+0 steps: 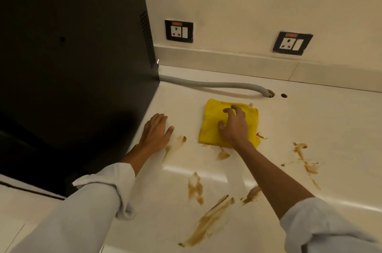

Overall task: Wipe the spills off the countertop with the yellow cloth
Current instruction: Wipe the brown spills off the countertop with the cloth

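Observation:
A folded yellow cloth (210, 122) lies flat on the cream countertop (310, 120), toward the back. My right hand (233, 125) rests on top of it, fingers spread and curled onto the fabric. My left hand (156, 131) lies palm down on the bare counter to the left, holding nothing. Brown smeared spills mark the counter: one beside my left hand (177, 143), one just below the cloth (222, 155), one at the right (303, 157), and larger streaks nearer to me (208, 221).
A tall black appliance (72, 56) stands at the left, close to my left hand. A grey corrugated hose (217, 85) runs from it along the back into a hole in the counter (269, 93). Two wall sockets (179, 31) sit above the backsplash.

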The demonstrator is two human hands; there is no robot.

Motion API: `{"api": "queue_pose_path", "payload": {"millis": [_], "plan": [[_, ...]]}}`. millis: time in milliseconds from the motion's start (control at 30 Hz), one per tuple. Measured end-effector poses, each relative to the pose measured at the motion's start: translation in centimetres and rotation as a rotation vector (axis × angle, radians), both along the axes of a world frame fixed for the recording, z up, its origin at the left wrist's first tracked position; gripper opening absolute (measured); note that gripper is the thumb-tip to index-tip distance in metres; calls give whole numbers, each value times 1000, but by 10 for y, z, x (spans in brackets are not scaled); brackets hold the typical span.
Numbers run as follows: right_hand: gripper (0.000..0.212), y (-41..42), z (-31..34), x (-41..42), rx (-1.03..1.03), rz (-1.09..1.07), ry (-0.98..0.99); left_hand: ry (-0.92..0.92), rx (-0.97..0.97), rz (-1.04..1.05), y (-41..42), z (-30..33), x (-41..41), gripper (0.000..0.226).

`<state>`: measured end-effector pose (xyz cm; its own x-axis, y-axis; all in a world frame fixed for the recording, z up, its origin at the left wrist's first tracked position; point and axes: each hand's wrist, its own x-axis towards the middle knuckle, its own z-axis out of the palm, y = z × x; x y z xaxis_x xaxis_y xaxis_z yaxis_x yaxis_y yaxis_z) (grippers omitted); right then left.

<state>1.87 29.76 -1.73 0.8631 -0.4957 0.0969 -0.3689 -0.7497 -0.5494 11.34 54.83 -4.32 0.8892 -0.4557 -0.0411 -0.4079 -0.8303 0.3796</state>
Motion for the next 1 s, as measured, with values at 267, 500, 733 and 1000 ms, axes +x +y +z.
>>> {"api": "queue_pose_path", "payload": {"millis": [267, 500, 733, 1000], "plan": [[87, -2, -51, 16, -292, 99, 244, -11, -150, -6, 30, -33, 5, 68], [84, -11, -56, 23, -312, -7, 282, -16, -246, -2, 33, -30, 4, 63], [79, -20, -53, 61, -309, -3, 335, 14, -341, 15, 33, -33, 6, 62], [84, 63, -59, 85, -337, 153, 304, 116, -640, 117, 36, -23, 8, 60]]}}
